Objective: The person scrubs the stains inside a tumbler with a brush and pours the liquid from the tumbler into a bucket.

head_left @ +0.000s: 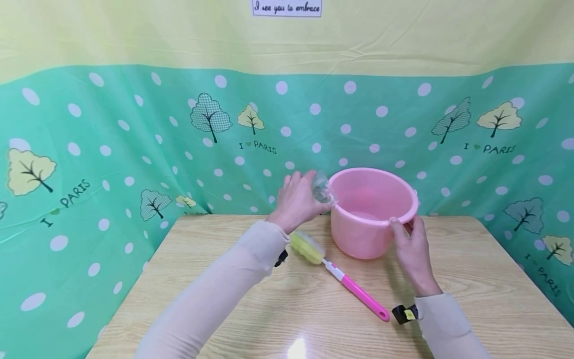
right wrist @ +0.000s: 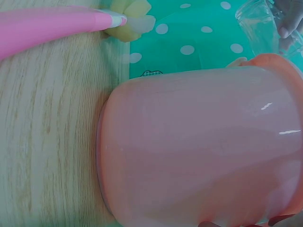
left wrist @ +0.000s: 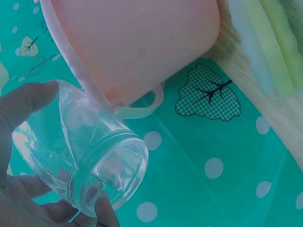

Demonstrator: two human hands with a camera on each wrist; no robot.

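My left hand (head_left: 296, 199) grips a clear drinking glass (head_left: 322, 187), thumb on one side and fingers on the other. In the head view the glass leans at the left rim of a pink plastic bucket (head_left: 358, 237). The left wrist view shows the transparent glass (left wrist: 102, 149) close up, near the bucket's small side handle (left wrist: 144, 109). With thumb over the rim and fingers below it outside, my right hand (head_left: 411, 249) holds the bucket's front right edge. The bucket stands upright on the table; its floor is partly hidden.
A sponge bottle brush (head_left: 354, 288) with a pink handle lies diagonally on the wooden table (head_left: 251, 319), in front of the bucket. Its yellow and white head is near my left wrist. Behind the table hangs a green dotted cloth (head_left: 251, 174) printed with trees.
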